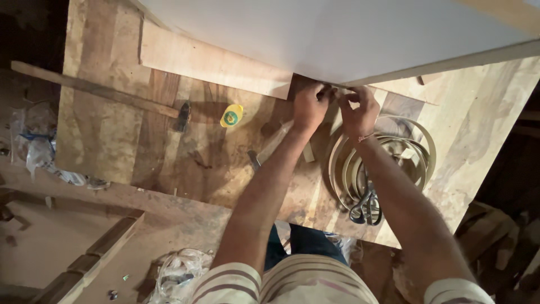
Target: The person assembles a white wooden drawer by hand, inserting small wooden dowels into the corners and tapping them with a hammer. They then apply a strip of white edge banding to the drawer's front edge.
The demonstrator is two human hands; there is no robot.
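Landmark = big white laminate-faced board lying over the rough wooden workbench; all places given rel. to it.

Both hands meet at the board's near corner. Left hand is curled, fingertips pinched at the corner edge. Right hand is just beside it, fingers also bent in a tight pinch. Each seems to nip the end of a thin pale edge-banding strip against the board's edge, but the strip end is so small and shaded that I can't tell for sure what either hand actually has hold of. Neither hand is open.

Below the corner, under the right forearm, lies a loose coil of the same pale banding, w/ dark-handled scissors at its near end. Left of the corner: a plain light wood plank tucked under the board's edge, a small yellow round tape measure, and further left a long-handled hammer.

Progress, as a judgement: early. Work is only at the corner, most of the banding sits coiled, and the board's right edge looks bare, unfinished wood colour. So the start point is being set; the run along the edge and trimming appear not yet done.
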